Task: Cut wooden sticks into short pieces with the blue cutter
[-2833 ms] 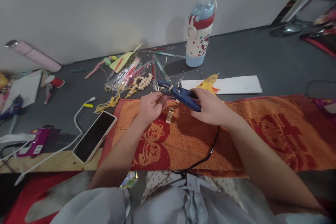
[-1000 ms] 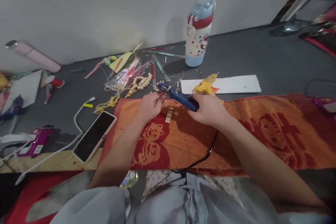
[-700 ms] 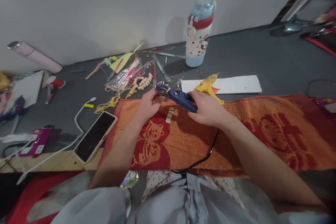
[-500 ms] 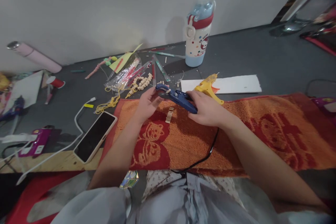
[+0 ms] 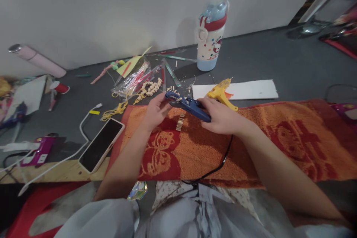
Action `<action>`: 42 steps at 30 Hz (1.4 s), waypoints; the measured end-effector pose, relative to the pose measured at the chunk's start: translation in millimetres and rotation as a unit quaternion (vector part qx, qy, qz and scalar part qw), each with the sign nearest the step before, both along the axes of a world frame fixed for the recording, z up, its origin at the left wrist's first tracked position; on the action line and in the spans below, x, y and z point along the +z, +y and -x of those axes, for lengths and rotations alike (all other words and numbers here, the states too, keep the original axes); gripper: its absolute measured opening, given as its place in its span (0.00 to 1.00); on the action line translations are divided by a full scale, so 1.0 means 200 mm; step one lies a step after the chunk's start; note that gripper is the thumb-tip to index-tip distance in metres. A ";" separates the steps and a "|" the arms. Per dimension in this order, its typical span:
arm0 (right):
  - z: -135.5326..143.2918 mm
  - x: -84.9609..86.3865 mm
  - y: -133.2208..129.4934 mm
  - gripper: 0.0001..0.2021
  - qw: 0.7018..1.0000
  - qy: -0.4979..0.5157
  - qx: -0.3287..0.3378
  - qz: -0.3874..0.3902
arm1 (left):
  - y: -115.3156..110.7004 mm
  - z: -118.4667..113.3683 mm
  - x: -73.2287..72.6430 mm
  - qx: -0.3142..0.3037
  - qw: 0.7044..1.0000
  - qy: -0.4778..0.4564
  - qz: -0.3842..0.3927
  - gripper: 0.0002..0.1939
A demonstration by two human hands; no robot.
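A dark blue hand cutter (image 5: 192,107) with a hooked end lies slantwise across my grip above the orange towel (image 5: 206,148). My right hand (image 5: 223,116) is wrapped round its lower right part. At its hooked end, the fingers of my left hand (image 5: 156,111) are pinched together; what is between them is hidden. A small pale piece (image 5: 179,99) shows against the cutter. Beneath it, a row of short wooden pieces (image 5: 180,122) rests on the towel. Just behind my right hand lies a yellow glue gun (image 5: 220,91), partly over a white strip (image 5: 253,90).
Behind my left hand are a chain of wooden pieces (image 5: 152,88), plastic packets (image 5: 135,80) and yellow cord (image 5: 115,111). A phone (image 5: 102,145) and white cable (image 5: 82,126) lie left. A tumbler (image 5: 211,41) stands at the back. A black cord (image 5: 220,165) crosses the towel.
Both hands stay at nearly the same place. More loose pale pieces show just behind the cutter's hooked end. The cutter has shifted very slightly.
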State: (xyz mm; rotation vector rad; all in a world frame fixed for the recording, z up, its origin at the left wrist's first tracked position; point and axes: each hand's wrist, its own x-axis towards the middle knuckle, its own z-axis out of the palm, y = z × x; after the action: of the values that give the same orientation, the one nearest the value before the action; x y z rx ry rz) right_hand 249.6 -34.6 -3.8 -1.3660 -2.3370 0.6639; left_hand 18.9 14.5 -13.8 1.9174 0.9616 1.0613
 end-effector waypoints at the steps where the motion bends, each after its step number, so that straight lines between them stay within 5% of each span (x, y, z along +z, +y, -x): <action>1: 0.00 0.00 0.00 0.23 1.000 -0.001 0.000 0.002 | 0.00 0.00 0.00 -0.001 1.000 0.000 -0.001 0.24; 18: 0.01 0.02 0.00 0.24 0.999 -0.032 -0.038 -0.021 | -0.01 -0.02 -0.01 0.017 0.999 -0.021 0.035 0.20; 28: 0.04 -0.04 -0.02 0.28 0.989 -0.023 -0.084 -0.123 | -0.08 -0.02 0.04 0.112 0.982 0.131 -0.072 0.09; 36: 0.01 -0.02 0.00 0.26 0.998 0.005 -0.046 -0.052 | -0.09 -0.04 0.07 0.044 0.995 0.080 -0.049 0.15; 42: 0.00 -0.01 -0.01 0.26 0.999 0.042 -0.027 -0.011 | -0.09 -0.05 0.06 -0.013 0.999 0.002 0.041 0.21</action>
State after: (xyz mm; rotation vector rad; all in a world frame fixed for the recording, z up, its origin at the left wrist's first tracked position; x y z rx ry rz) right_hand 248.9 -36.7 -4.9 -1.3598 -2.2287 0.6642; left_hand 28.2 -3.2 -2.3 1.8608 0.9643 0.9883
